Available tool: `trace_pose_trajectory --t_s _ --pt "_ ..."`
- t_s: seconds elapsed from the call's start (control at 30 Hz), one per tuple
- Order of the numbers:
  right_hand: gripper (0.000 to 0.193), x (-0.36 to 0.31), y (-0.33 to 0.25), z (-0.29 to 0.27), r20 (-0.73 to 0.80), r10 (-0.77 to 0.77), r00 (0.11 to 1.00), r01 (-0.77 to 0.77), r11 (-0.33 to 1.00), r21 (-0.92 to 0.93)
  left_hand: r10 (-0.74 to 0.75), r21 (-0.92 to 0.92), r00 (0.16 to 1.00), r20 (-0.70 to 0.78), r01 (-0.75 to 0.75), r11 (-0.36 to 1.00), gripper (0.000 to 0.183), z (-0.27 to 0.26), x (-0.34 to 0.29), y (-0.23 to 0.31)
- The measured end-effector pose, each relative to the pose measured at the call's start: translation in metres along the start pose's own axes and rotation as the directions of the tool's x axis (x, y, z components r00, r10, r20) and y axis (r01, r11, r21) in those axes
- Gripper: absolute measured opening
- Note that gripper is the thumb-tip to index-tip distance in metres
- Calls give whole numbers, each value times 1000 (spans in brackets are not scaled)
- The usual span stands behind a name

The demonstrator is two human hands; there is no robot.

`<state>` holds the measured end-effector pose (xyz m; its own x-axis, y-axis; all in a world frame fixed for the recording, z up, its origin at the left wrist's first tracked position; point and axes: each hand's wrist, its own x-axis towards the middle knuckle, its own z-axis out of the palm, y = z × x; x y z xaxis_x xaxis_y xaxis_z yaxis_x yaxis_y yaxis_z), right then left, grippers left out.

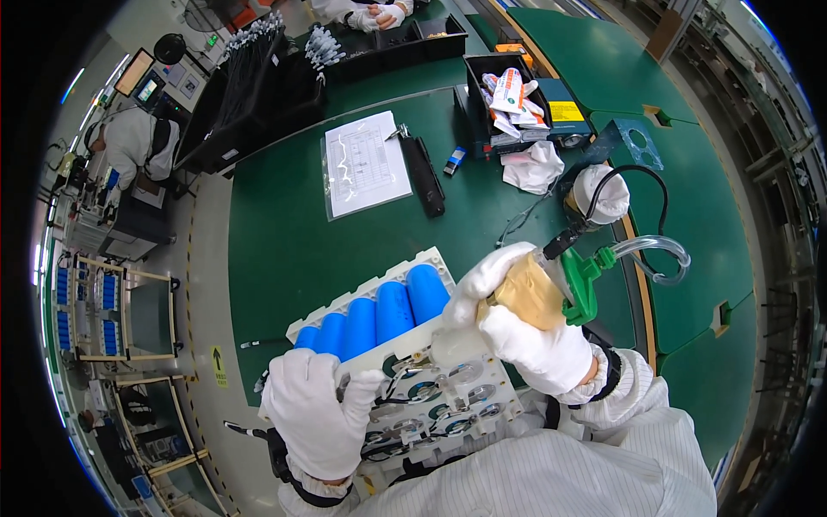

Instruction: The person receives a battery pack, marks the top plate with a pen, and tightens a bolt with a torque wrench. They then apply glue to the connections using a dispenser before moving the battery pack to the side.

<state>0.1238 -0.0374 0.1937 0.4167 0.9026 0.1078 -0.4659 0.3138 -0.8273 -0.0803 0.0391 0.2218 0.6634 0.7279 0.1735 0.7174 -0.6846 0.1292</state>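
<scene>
A battery pack (413, 349) of blue cylindrical cells (394, 310) in a white plastic frame stands tilted in front of me at the table's near edge. The face toward me carries round cell ends and dark wiring. At the frame's left corner, my gloved left hand (314, 405) is closed around its edge. My gloved right hand (525, 340) grips a glue gun (536, 293) with a tan wrapped body, green parts, a black cord and a bent clear glue stick at its back. This hand is over the pack's upper right; the gun's tip is hidden.
A printed sheet (366, 164) and a black-handled tool (422, 177) lie beyond the pack. Back right are a black bin of packets (514, 95), a crumpled white cloth (532, 166) and a cloth-topped container (599, 196). Cable bins (250, 103) and two other people are farther off.
</scene>
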Motion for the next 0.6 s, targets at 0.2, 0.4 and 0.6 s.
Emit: trace_pose_trajectory --t_s 0.2,0.4,0.6 --pt "27 -2 -2 1 40 17 999 -17 1000 -2 70 -5 990 -121 -72 997 51 6 1 -3" --pt "27 -1 -3 3 45 16 999 -17 1000 13 84 5 987 -134 -84 996 49 6 0 -4" --pt "26 0 -7 1 63 11 998 -9 999 -40 81 -6 989 -127 -82 997 49 6 2 -2"
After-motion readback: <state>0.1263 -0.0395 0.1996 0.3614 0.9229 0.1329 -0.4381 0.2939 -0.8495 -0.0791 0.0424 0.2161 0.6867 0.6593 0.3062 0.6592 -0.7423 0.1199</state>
